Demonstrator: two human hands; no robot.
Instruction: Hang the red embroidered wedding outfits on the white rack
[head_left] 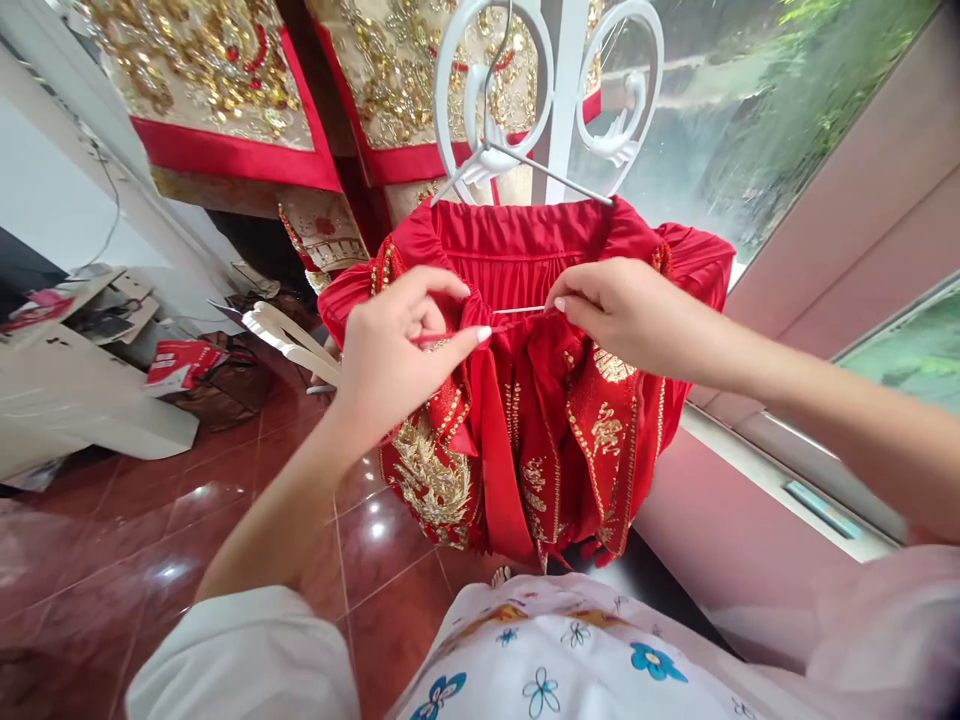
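A red skirt (pixel 525 250) with gold embroidery hangs on a thin metal hanger (pixel 525 160) hooked on a white scrolled stand (pixel 562 90). My left hand (pixel 397 350) is closed in a pinch on the skirt's red waistband at its left side. My right hand (pixel 622 310) pinches the waistband just to the right, beside a short bare stretch of the hanger's bar (pixel 517 311) between the two hands. The pleated panels (pixel 525 460) droop down toward the floor.
Two more red-and-gold embroidered garments (pixel 217 90) hang behind the stand. A white wooden hanger (pixel 289 340) lies on the glossy red tile floor (pixel 135 540). White furniture with papers (pixel 82 400) stands at the left. A window with a pink sill (pixel 787 460) runs along the right.
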